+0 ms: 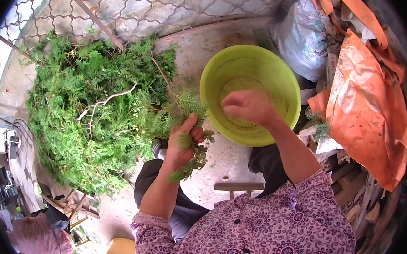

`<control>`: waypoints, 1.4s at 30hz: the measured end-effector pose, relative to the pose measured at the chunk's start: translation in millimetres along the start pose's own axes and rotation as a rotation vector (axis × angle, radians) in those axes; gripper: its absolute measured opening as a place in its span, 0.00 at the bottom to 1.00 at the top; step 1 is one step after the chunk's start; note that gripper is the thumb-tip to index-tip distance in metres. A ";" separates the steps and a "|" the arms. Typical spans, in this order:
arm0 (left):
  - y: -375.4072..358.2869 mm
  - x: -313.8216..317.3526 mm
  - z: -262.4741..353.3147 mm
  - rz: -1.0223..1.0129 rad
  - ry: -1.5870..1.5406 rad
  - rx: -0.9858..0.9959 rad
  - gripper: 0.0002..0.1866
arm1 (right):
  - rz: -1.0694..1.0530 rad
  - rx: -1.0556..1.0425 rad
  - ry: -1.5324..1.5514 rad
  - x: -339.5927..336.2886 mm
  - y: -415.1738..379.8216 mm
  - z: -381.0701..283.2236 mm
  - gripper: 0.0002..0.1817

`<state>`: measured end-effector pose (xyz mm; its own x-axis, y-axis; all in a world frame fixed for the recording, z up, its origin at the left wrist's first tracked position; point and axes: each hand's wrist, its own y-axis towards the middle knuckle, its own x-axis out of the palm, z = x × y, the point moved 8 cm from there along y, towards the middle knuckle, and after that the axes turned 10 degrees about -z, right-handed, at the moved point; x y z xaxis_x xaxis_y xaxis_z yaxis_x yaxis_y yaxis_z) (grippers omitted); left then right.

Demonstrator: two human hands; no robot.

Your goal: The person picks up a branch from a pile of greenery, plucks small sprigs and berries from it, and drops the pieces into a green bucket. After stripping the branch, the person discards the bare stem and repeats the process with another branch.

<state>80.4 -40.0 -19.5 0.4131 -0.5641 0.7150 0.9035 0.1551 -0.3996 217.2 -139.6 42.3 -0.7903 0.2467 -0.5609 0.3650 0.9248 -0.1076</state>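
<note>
My left hand [183,140] is closed around a leafy green sprig [190,104], whose fronds stick out above and below the fingers. Over the yellow-green basin [203,91] is my right hand [247,107], its fingers curled and blurred; what they hold, if anything, cannot be made out. The basin looks nearly bare inside, with some dark marks on its bottom. To the left lies a large heap of green branches [81,89], with a bare forked twig [99,104] on top.
A metal lattice [194,8] runs along the far side. At the right are a white sack [304,38], an orange sheet [367,114] and stacked wood [354,187]. A yellow container [121,250] stands at lower left, near a patterned cloth [40,237].
</note>
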 end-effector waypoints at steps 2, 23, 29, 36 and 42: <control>1.7 1.8 -0.3 0.038 -0.031 0.018 0.08 | -0.195 0.110 0.378 33.0 4.4 -4.4 0.13; 1.3 17.9 -10.2 -0.185 0.004 -0.087 0.06 | -0.405 0.013 0.970 65.0 1.7 -24.8 0.08; 4.4 -2.5 5.8 0.080 0.274 0.077 0.06 | -0.411 -0.061 0.340 35.9 0.3 -9.0 0.08; 1.7 2.3 25.1 0.092 0.990 0.443 0.11 | 0.321 -0.003 -0.014 -26.8 -9.2 8.3 0.14; 5.4 9.0 17.9 0.151 1.290 0.493 0.12 | 0.283 -0.250 0.320 -20.4 -19.9 -67.9 0.15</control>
<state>91.1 -29.7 -5.0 0.3571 -0.8164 -0.4538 0.9182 0.3959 0.0102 192.6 -143.4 111.7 -0.8033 0.5382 -0.2551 0.4884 0.8404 0.2351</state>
